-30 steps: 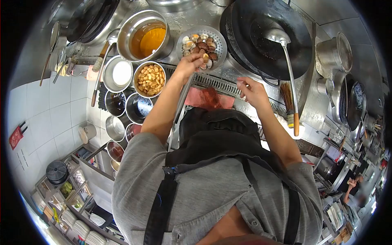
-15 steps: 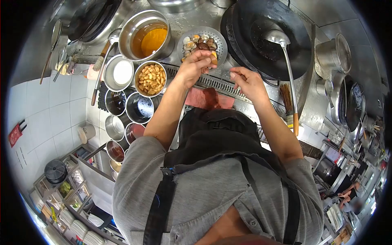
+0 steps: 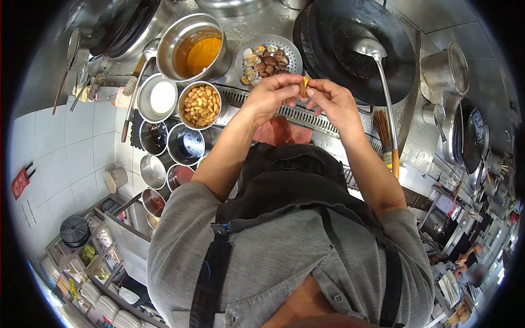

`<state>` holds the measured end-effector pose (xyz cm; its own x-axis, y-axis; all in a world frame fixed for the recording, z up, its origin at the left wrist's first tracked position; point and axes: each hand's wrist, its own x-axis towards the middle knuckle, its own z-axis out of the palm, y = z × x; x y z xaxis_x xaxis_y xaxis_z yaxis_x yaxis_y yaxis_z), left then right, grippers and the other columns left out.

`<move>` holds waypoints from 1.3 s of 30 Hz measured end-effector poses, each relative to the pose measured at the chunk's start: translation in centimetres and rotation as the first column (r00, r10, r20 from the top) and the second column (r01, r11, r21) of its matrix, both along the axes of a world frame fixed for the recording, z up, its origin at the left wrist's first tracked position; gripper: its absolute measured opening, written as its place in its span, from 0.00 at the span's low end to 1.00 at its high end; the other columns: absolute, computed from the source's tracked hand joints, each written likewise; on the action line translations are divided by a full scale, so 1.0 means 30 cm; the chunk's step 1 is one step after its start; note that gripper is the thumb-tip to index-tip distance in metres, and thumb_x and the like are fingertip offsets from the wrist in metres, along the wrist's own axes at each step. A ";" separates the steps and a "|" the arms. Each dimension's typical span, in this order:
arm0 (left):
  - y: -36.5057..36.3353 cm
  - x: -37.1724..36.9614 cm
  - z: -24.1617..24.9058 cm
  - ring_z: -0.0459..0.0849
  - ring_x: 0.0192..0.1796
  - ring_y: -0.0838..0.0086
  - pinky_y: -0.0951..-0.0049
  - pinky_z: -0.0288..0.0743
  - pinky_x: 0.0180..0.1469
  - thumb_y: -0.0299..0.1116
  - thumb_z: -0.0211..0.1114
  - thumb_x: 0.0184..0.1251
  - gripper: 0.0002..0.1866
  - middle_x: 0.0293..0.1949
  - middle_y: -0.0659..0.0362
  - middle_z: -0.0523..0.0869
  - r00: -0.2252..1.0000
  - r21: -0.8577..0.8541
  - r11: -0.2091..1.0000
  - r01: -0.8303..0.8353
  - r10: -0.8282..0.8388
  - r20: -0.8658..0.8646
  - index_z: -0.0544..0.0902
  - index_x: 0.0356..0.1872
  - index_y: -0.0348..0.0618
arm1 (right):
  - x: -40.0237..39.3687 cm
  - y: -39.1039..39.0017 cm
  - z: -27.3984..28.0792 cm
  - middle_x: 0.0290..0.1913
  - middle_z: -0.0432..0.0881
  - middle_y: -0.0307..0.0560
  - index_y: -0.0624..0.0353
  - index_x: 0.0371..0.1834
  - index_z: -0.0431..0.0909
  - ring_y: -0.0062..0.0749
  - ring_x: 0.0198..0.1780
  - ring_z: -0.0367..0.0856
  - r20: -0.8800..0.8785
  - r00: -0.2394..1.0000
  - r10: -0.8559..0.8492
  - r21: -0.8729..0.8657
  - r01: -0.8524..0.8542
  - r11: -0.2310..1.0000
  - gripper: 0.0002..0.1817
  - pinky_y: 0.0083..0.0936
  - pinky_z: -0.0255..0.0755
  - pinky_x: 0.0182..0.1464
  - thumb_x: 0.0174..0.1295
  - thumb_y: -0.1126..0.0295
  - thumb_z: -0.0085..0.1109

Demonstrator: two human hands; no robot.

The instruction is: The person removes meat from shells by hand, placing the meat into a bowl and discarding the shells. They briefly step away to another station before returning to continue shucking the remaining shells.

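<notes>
A small clam [image 3: 304, 86], brown with a yellowish inside, is pinched between the fingertips of both hands. My left hand [image 3: 273, 97] holds it from the left, and my right hand [image 3: 333, 105] grips it from the right. Just behind my left hand sits a round perforated metal strainer [image 3: 296, 53] with several clams [image 3: 268, 64] in it, some open and showing pale shells, others brown and closed. The fingers hide part of the held clam.
A black wok [image 3: 402, 60] with a long-handled ladle [image 3: 386, 98] stands at the right. To the left are a pot of amber liquid [image 3: 202, 54], a pot of peeled garlic-like cloves [image 3: 202, 105] and a white-filled pot [image 3: 163, 97]. A bamboo brush [image 3: 382, 128] lies below the wok.
My left hand has moved right, away from over the strainer, with the small clam. My right hand has come to meet it and now pinches the clam too.
</notes>
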<state>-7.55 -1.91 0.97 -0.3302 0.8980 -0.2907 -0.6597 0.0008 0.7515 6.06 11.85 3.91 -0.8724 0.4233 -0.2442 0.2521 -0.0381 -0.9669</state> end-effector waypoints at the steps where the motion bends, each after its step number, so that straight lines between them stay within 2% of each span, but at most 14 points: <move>1: 0.000 0.000 -0.002 0.81 0.41 0.77 0.77 0.74 0.40 0.26 0.61 0.67 0.14 0.42 0.57 0.85 1.000 -0.002 1.000 0.003 -0.003 -0.015 0.79 0.52 0.34 | -0.001 0.000 0.001 0.38 0.84 0.47 0.71 0.52 0.76 0.24 0.33 0.82 0.003 1.000 0.002 -0.005 -0.002 1.000 0.16 0.19 0.75 0.28 0.66 0.70 0.58; 14: 0.012 0.008 -0.005 0.81 0.41 0.78 0.78 0.75 0.42 0.26 0.61 0.67 0.14 0.42 0.58 0.85 0.991 -0.049 0.999 -0.005 -0.001 -0.131 0.79 0.52 0.33 | -0.004 0.013 -0.014 0.36 0.85 0.48 0.70 0.50 0.78 0.25 0.32 0.84 0.011 1.000 0.006 0.003 -0.006 1.000 0.16 0.20 0.77 0.30 0.64 0.70 0.58; 17: 0.014 0.011 0.001 0.81 0.42 0.78 0.78 0.75 0.42 0.26 0.61 0.66 0.14 0.42 0.59 0.85 0.981 -0.060 0.998 0.017 -0.029 -0.192 0.80 0.51 0.33 | -0.002 0.010 -0.005 0.37 0.86 0.48 0.68 0.50 0.78 0.25 0.32 0.84 0.011 1.000 0.016 0.074 -0.017 0.997 0.16 0.22 0.77 0.31 0.62 0.70 0.58; 19: 0.017 0.022 0.012 0.82 0.41 0.78 0.78 0.76 0.41 0.26 0.62 0.65 0.14 0.42 0.59 0.85 0.952 -0.063 0.998 -0.009 -0.011 -0.306 0.80 0.51 0.33 | -0.003 -0.001 0.017 0.39 0.85 0.50 0.69 0.51 0.77 0.27 0.34 0.85 0.058 0.997 0.041 0.251 -0.054 0.967 0.15 0.22 0.79 0.33 0.62 0.74 0.58; 20: 0.018 0.025 0.019 0.82 0.41 0.78 0.78 0.76 0.41 0.26 0.62 0.65 0.14 0.42 0.59 0.85 0.952 -0.063 0.998 -0.009 -0.010 -0.306 0.80 0.51 0.33 | -0.004 -0.005 0.015 0.39 0.85 0.50 0.69 0.51 0.77 0.27 0.34 0.85 0.058 0.997 0.041 0.251 -0.054 0.966 0.15 0.22 0.79 0.33 0.62 0.74 0.58; 22: 0.018 0.031 0.029 0.82 0.45 0.75 0.75 0.77 0.46 0.25 0.64 0.64 0.15 0.44 0.57 0.84 0.943 -0.110 0.994 0.012 -0.048 -0.330 0.79 0.51 0.32 | -0.005 -0.013 0.006 0.38 0.85 0.56 0.66 0.46 0.79 0.41 0.33 0.86 -0.028 0.998 0.051 0.478 -0.031 0.878 0.15 0.33 0.78 0.35 0.56 0.72 0.61; 23: 0.021 0.036 0.026 0.82 0.45 0.75 0.75 0.77 0.46 0.25 0.64 0.64 0.15 0.44 0.57 0.84 0.943 -0.110 0.994 0.012 -0.048 -0.330 0.79 0.51 0.32 | -0.007 -0.016 0.004 0.38 0.85 0.56 0.66 0.46 0.79 0.41 0.33 0.86 -0.028 0.998 0.051 0.478 -0.031 0.878 0.15 0.33 0.78 0.35 0.56 0.72 0.61; 25: 0.024 0.049 0.011 0.83 0.45 0.74 0.74 0.78 0.47 0.25 0.64 0.64 0.14 0.44 0.56 0.84 0.951 -0.109 0.994 -0.003 -0.031 -0.309 0.79 0.50 0.32 | -0.012 -0.021 0.001 0.34 0.82 0.59 0.66 0.39 0.78 0.53 0.34 0.83 -0.051 0.994 0.097 0.638 -0.042 0.769 0.11 0.41 0.76 0.36 0.54 0.73 0.60; 26: 0.024 0.053 0.008 0.83 0.45 0.74 0.74 0.78 0.47 0.25 0.64 0.64 0.14 0.44 0.56 0.84 0.950 -0.107 0.994 -0.002 -0.031 -0.310 0.79 0.50 0.32 | -0.014 -0.025 0.000 0.34 0.82 0.59 0.66 0.39 0.78 0.53 0.34 0.83 -0.052 0.994 0.096 0.639 -0.041 0.768 0.11 0.41 0.76 0.36 0.54 0.73 0.60; 28: 0.024 0.060 -0.001 0.83 0.45 0.74 0.74 0.78 0.47 0.25 0.64 0.64 0.14 0.43 0.55 0.84 0.962 -0.109 0.993 -0.048 0.017 -0.271 0.79 0.49 0.31 | -0.016 -0.032 -0.007 0.31 0.80 0.59 0.65 0.35 0.75 0.58 0.34 0.80 -0.084 0.984 0.155 0.753 -0.039 0.657 0.08 0.46 0.74 0.36 0.53 0.75 0.58; 32: 0.024 0.067 -0.029 0.83 0.44 0.73 0.74 0.78 0.47 0.24 0.63 0.63 0.13 0.42 0.55 0.84 0.957 -0.127 0.990 -0.062 0.024 -0.288 0.79 0.48 0.30 | -0.016 -0.035 -0.037 0.31 0.80 0.60 0.65 0.35 0.73 0.59 0.34 0.80 -0.066 0.983 0.169 0.779 -0.055 0.625 0.08 0.47 0.73 0.36 0.53 0.75 0.57; 35: 0.031 0.079 -0.038 0.83 0.44 0.73 0.73 0.78 0.49 0.23 0.62 0.62 0.13 0.43 0.54 0.84 0.977 -0.146 0.986 -0.076 0.045 -0.209 0.79 0.48 0.30 | -0.020 -0.033 -0.037 0.29 0.80 0.60 0.65 0.34 0.74 0.60 0.33 0.79 -0.088 0.985 0.149 0.771 -0.027 0.636 0.06 0.48 0.73 0.35 0.55 0.74 0.57; 38: 0.033 0.089 -0.039 0.83 0.46 0.72 0.72 0.78 0.50 0.21 0.61 0.61 0.16 0.45 0.53 0.84 0.973 -0.133 0.986 -0.103 0.073 -0.217 0.78 0.51 0.30 | -0.022 -0.015 -0.039 0.28 0.81 0.60 0.67 0.34 0.77 0.55 0.31 0.82 -0.069 0.996 0.050 0.709 0.013 0.705 0.07 0.43 0.75 0.34 0.58 0.73 0.57; 39: 0.029 0.088 -0.050 0.84 0.46 0.71 0.72 0.78 0.51 0.19 0.60 0.60 0.18 0.46 0.53 0.84 0.977 -0.075 0.991 -0.107 0.091 -0.193 0.77 0.53 0.31 | -0.018 0.002 -0.041 0.29 0.82 0.58 0.67 0.36 0.79 0.50 0.31 0.83 0.016 1.000 -0.025 0.498 0.014 0.867 0.08 0.39 0.76 0.34 0.58 0.72 0.57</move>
<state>-4.90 -1.03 -0.53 -0.4725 0.8329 -0.2883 -0.5059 0.0115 0.8625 5.52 11.90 2.67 -0.8598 0.5104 -0.0149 0.2772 0.4420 -0.8531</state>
